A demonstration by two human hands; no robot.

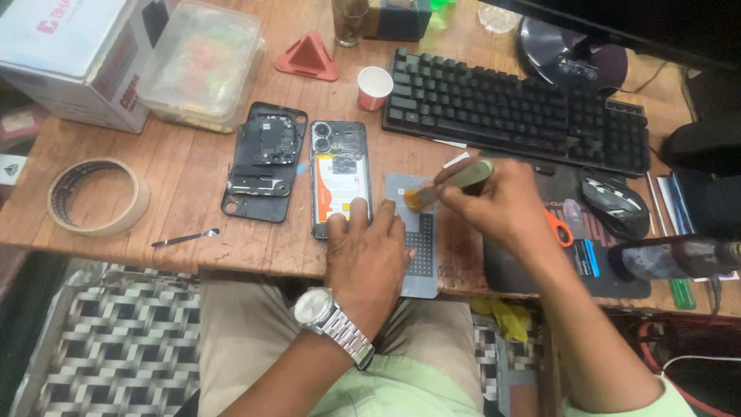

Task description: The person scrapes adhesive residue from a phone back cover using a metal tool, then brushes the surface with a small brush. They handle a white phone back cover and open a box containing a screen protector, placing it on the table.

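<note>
**Brush over grey pad, near table's front edge**

Right hand (502, 205) clamped on a small brush (451, 184), bristles apparently touching grey pad (421, 255). Left hand (369, 251) flat, fingers spread, on pad and opened phone (340, 177). Removed back cover (264, 161) lies beside. Table (185, 185) wooden.

Brush (436, 189) in right hand (502, 212) is motion-blurred, bristle detail unclear. Left hand (367, 251) covers the opened phone's (340, 174) lower end. Monitor (617, 27) beyond right hand cut by top edge.
</note>
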